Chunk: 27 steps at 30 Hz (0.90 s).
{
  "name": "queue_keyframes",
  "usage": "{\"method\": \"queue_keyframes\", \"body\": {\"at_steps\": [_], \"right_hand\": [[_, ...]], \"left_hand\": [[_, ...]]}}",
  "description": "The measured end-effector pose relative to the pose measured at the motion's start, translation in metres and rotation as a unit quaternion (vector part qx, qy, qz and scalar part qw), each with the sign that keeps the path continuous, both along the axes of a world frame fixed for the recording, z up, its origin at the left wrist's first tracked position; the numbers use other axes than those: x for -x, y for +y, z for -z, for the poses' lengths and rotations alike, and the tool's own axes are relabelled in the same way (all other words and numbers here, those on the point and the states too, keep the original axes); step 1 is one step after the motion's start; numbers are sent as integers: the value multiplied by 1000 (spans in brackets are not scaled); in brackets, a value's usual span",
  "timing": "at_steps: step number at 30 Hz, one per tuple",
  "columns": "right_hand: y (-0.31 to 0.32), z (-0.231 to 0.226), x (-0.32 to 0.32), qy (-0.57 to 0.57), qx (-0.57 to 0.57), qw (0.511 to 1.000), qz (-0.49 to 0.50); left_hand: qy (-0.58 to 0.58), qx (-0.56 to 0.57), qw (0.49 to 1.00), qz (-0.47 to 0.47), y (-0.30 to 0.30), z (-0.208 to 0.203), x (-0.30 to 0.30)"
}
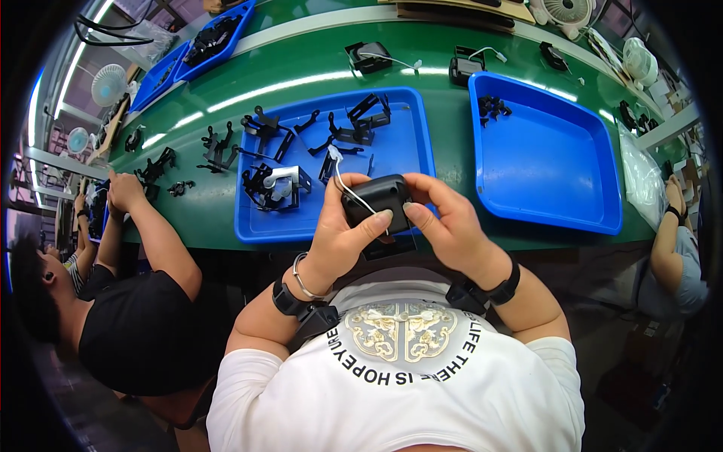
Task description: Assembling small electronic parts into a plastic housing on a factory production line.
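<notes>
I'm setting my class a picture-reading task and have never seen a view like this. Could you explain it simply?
There is no machine doing the work here, only a person's bare hands. The single picture comes from a fisheye camera worn on that person's head and looking down, so straight edges bend toward its rim.

The left hand and right hand together hold a black box with a white cable.

On the green table are two blue trays: the left tray holds black brackets, the right tray a few small black parts. At the left, a co-worker sits in black.
</notes>
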State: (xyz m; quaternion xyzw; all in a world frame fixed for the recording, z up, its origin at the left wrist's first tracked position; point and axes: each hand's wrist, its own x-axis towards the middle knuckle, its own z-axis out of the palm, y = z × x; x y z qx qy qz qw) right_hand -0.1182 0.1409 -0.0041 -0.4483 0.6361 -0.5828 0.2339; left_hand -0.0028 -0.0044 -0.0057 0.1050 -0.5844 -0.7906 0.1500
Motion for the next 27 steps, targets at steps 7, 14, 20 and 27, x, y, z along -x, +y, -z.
{"method": "queue_keyframes", "body": {"at_steps": [7,14,20,27], "right_hand": [[7,10,-12,0,50,999,17],[10,6,-14,-20,8,999,29],[11,5,-12,40,23,998,49],[15,1,-12,51,36,997,49]], "left_hand": [[-6,-7,1000,28,-1,-4,-7],[22,175,984,35,-4,2,-10],[-6,9,999,47,5,3,-4],[39,64,995,72,2,0,-6]]}}
